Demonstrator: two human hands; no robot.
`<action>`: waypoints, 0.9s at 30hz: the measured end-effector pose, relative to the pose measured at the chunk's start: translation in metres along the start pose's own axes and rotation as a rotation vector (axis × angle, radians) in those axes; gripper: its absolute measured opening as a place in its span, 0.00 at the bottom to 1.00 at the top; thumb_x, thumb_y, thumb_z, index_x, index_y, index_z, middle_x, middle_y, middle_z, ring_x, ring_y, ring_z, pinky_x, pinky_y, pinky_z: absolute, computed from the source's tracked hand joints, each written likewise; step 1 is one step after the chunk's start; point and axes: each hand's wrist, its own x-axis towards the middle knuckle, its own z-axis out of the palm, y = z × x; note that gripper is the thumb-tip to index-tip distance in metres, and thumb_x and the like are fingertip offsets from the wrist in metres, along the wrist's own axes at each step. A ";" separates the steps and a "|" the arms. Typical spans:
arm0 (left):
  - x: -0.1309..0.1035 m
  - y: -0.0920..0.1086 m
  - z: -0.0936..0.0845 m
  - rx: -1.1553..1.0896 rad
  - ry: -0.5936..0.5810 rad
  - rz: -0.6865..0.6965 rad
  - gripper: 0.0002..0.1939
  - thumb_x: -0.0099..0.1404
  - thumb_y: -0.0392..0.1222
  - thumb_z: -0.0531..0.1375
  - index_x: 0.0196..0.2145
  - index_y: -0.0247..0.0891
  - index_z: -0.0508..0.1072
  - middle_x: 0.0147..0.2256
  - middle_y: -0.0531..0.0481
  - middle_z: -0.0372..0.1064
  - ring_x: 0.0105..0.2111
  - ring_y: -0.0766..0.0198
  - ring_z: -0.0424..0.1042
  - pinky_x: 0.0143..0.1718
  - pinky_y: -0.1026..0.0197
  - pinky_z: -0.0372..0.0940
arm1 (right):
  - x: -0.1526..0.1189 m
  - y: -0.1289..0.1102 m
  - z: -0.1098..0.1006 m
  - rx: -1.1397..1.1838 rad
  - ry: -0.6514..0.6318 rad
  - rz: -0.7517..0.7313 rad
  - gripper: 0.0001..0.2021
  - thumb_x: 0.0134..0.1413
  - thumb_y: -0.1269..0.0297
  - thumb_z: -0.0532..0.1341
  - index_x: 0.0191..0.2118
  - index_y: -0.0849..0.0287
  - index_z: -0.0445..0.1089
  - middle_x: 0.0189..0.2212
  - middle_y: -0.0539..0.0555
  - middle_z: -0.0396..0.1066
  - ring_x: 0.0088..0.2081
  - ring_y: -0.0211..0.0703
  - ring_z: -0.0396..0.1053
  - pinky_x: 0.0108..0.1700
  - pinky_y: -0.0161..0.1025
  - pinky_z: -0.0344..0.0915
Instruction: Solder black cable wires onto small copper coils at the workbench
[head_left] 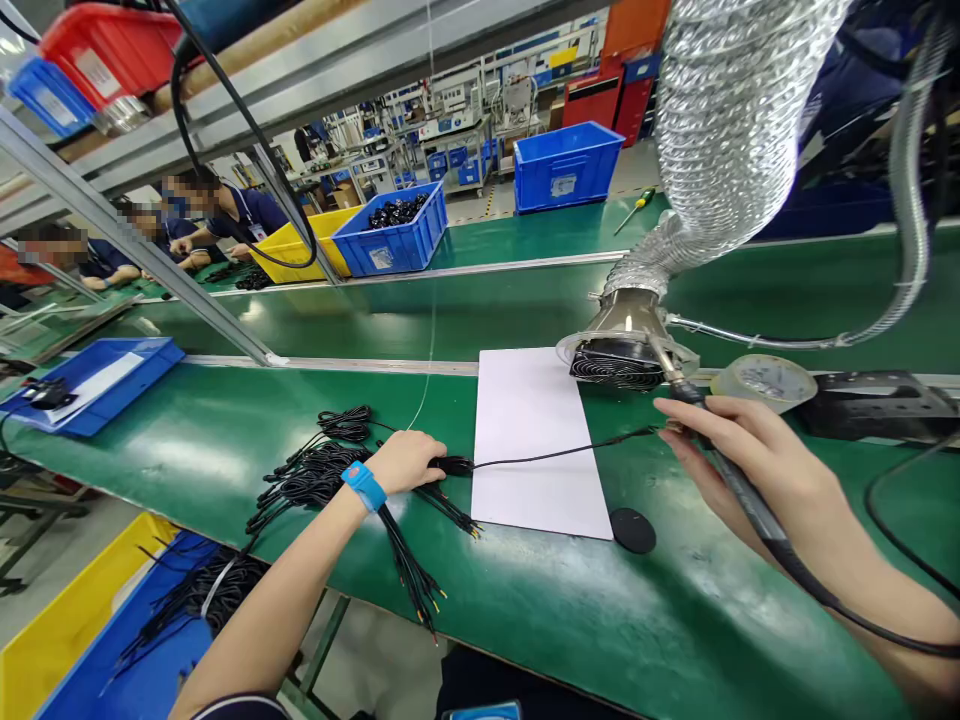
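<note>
My left hand (405, 460), with a blue wrist strap (364, 486), is closed on a coiled black cable (456, 465). One length of that cable runs right across a white sheet (529, 420) to the fingertips of my right hand (787, 480). My right hand is closed round a soldering iron (739, 490), whose tip points up and left beside the fume extractor hood (628, 312). The cable's end appears to be at the right fingertips, partly hidden. Under and beside my left hand lies a pile of black cables (311, 475), several ends fanned toward the table's front edge.
A black disc (633, 531) lies by the sheet's corner. A tape roll (763, 382) and a black box (874, 405) stand right. Blue bins (394, 228) line the far side; a blue tray (112, 385) sits left. A silver duct (731, 120) hangs overhead. Other people sit far left.
</note>
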 end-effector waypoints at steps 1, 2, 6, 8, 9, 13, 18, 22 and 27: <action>-0.001 -0.005 -0.003 0.004 0.005 -0.004 0.10 0.65 0.47 0.63 0.41 0.41 0.79 0.38 0.43 0.78 0.39 0.50 0.76 0.37 0.58 0.64 | 0.004 0.005 0.003 -0.010 -0.013 -0.011 0.20 0.67 0.63 0.58 0.63 0.48 0.65 0.45 0.59 0.69 0.37 0.38 0.71 0.40 0.35 0.66; -0.001 -0.011 -0.009 0.008 0.028 -0.025 0.10 0.66 0.47 0.62 0.42 0.41 0.79 0.39 0.43 0.78 0.40 0.50 0.76 0.37 0.57 0.64 | 0.007 0.010 0.007 -0.017 -0.030 -0.024 0.21 0.67 0.62 0.57 0.63 0.48 0.65 0.46 0.59 0.68 0.37 0.38 0.71 0.40 0.35 0.65; -0.002 -0.048 -0.059 0.090 0.184 -0.221 0.13 0.68 0.48 0.57 0.44 0.41 0.77 0.38 0.43 0.78 0.41 0.49 0.75 0.41 0.56 0.64 | 0.028 0.015 0.026 -0.004 -0.088 -0.068 0.22 0.69 0.63 0.54 0.66 0.47 0.61 0.49 0.60 0.67 0.42 0.41 0.72 0.40 0.37 0.66; 0.006 -0.069 -0.082 0.152 0.259 -0.309 0.15 0.69 0.48 0.56 0.46 0.40 0.76 0.40 0.40 0.77 0.44 0.46 0.74 0.44 0.53 0.64 | 0.043 0.009 0.041 0.021 -0.162 -0.098 0.24 0.68 0.67 0.52 0.67 0.48 0.58 0.52 0.61 0.66 0.46 0.46 0.71 0.41 0.38 0.67; 0.013 -0.079 -0.089 0.175 0.284 -0.354 0.15 0.69 0.47 0.55 0.47 0.39 0.75 0.41 0.38 0.76 0.45 0.44 0.74 0.45 0.51 0.64 | 0.052 0.005 0.052 0.029 -0.225 -0.123 0.25 0.67 0.69 0.51 0.67 0.50 0.56 0.53 0.61 0.65 0.47 0.48 0.71 0.41 0.39 0.67; 0.053 -0.108 -0.087 0.159 0.294 -0.488 0.15 0.70 0.41 0.53 0.48 0.33 0.73 0.45 0.31 0.74 0.51 0.39 0.72 0.48 0.47 0.63 | 0.082 -0.008 0.102 -0.068 -0.429 -0.164 0.28 0.60 0.80 0.47 0.64 0.59 0.59 0.49 0.63 0.65 0.43 0.50 0.69 0.41 0.42 0.66; 0.089 -0.120 -0.046 0.048 0.232 -0.519 0.11 0.66 0.40 0.58 0.42 0.33 0.75 0.43 0.30 0.76 0.48 0.41 0.74 0.47 0.49 0.64 | 0.100 -0.004 0.157 -0.184 -0.622 -0.117 0.26 0.57 0.85 0.45 0.59 0.63 0.62 0.48 0.64 0.64 0.45 0.51 0.67 0.42 0.41 0.64; 0.093 -0.120 -0.033 -0.090 0.260 -0.541 0.15 0.64 0.43 0.61 0.48 0.35 0.73 0.44 0.34 0.76 0.48 0.45 0.74 0.47 0.52 0.65 | 0.104 0.003 0.176 -0.205 -0.644 -0.048 0.23 0.56 0.85 0.47 0.55 0.65 0.64 0.46 0.64 0.64 0.42 0.50 0.68 0.41 0.41 0.63; 0.081 -0.110 -0.049 -0.321 0.329 -0.492 0.23 0.66 0.55 0.57 0.48 0.33 0.72 0.38 0.39 0.74 0.41 0.52 0.72 0.41 0.57 0.66 | 0.105 -0.004 0.171 -0.188 -0.629 -0.037 0.25 0.55 0.86 0.46 0.57 0.66 0.62 0.47 0.65 0.64 0.43 0.51 0.68 0.42 0.42 0.63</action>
